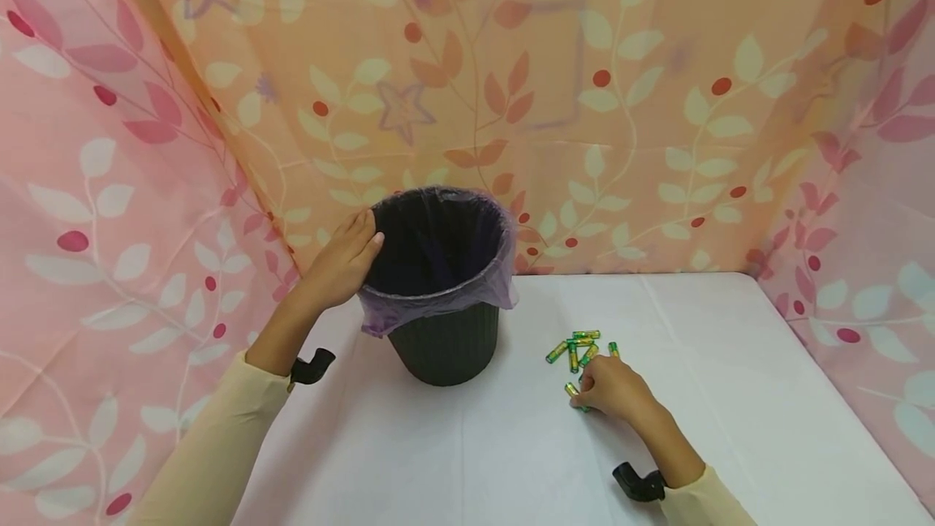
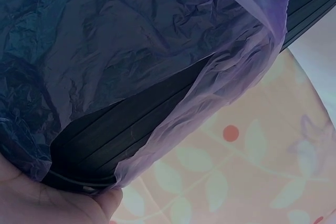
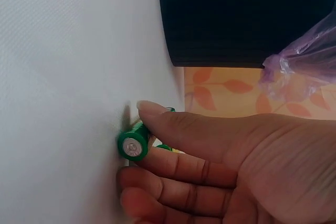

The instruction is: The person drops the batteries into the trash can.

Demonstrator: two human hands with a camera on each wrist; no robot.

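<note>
A dark ribbed trash bin (image 1: 445,347) stands upright on the table, lined with a thin purple plastic bag (image 1: 438,304) folded over its rim. My left hand (image 1: 343,258) holds the bin's rim at the left; in the left wrist view part of that hand (image 2: 58,203) shows against the rim. My right hand (image 1: 617,388) is low over the table, right of the bin. Thumb and fingers pinch a green battery (image 3: 133,144), its flat metal end facing the right wrist camera. Several green and yellow batteries (image 1: 573,358) lie in a loose pile just beyond this hand, partly hidden by it.
A white cloth covers the table (image 1: 526,461). Orange leaf-patterned fabric (image 1: 555,153) hangs behind it, and pink patterned fabric (image 1: 109,250) closes in the left and right sides. A black wrist mount (image 1: 639,483) sits on the right forearm, another (image 1: 312,367) on the left.
</note>
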